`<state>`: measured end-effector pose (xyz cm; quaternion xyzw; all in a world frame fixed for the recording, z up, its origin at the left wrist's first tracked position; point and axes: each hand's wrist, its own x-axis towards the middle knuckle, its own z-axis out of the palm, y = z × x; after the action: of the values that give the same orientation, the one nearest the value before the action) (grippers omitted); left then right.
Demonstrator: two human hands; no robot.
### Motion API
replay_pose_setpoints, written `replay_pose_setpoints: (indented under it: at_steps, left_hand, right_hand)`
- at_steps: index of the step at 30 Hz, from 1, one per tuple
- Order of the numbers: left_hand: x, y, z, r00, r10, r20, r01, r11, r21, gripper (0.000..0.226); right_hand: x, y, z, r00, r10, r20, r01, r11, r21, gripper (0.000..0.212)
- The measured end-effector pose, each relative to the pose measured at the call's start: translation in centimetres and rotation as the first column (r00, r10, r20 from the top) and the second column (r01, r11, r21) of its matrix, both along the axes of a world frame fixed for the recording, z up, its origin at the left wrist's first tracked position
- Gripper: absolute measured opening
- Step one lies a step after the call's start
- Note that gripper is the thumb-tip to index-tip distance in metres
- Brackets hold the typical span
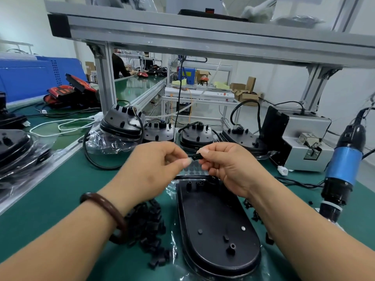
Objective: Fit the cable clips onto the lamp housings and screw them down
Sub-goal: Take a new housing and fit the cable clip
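A black lamp housing (pixel 215 226) lies back-up on the green mat in front of me, in a clear plastic bag. Above its far end my two hands meet. My right hand (pixel 229 165) pinches a small black cable clip (pixel 197 156) between thumb and forefinger. My left hand (pixel 156 167) has its fingers curled, with the thumb and fingertip at the clip's left end; whether it grips the clip is unclear. A heap of several black cable clips (pixel 150 226) lies left of the housing, under my left wrist.
Several more housings (pixel 194 134) with cables stand in a row beyond my hands. An electric screwdriver (pixel 343 165) hangs at the right, beside a grey screw feeder (pixel 304 147). Bagged housings (pixel 16 147) lie at the left. An aluminium shelf frame (pixel 203 37) spans overhead.
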<state>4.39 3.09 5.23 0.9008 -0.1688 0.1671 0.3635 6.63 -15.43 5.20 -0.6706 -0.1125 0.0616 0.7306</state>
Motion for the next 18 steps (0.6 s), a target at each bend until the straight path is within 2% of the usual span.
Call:
replay_pose_setpoints:
  at_steps: [4,7,9,13,15,17,18]
  left_hand:
    - [0.9,-2.2,-0.7,1.0,0.009,0.016,-0.008,0.999,-0.037,0.017]
    - [1.4,-2.1,-1.1,0.999,-0.001,-0.033,-0.006,0.978,-0.206,0.019]
    - [1.4,-2.1,-1.3,1.0,0.006,-0.021,-0.011,0.969,-0.246,0.02]
    - [1.1,-2.5,-1.7,0.995,0.057,0.077,-0.046,0.988,-0.146,0.019]
    - [1.1,-2.5,-1.9,0.993,0.062,0.098,-0.053,0.995,-0.087,0.012]
    - [1.0,-2.0,-2.0,0.997,0.007,0.076,-0.005,1.0,-0.026,0.005]
    - [0.9,-1.7,-2.1,0.998,-0.037,0.051,0.037,0.999,0.003,0.009]
  right_hand:
    - [0.1,0.0,0.0,0.999,0.037,0.023,-0.037,0.999,-0.002,0.017]
    - [0.2,-0.2,-0.1,0.999,0.033,-0.007,-0.033,0.997,0.075,0.025]
    - [0.2,-0.2,-0.1,0.999,0.027,-0.026,-0.024,0.992,0.122,0.026]
    - [-0.1,0.2,-0.3,0.999,0.01,0.044,-0.011,1.0,0.016,0.011]
    - [-0.1,0.5,-0.3,0.996,-0.044,0.079,0.048,0.998,-0.043,0.012]
    - [0.1,0.3,-0.2,0.992,-0.098,0.082,0.104,0.992,-0.071,0.014]
    - [0.2,0.0,0.0,0.99,-0.114,0.079,0.121,0.988,-0.093,0.013]
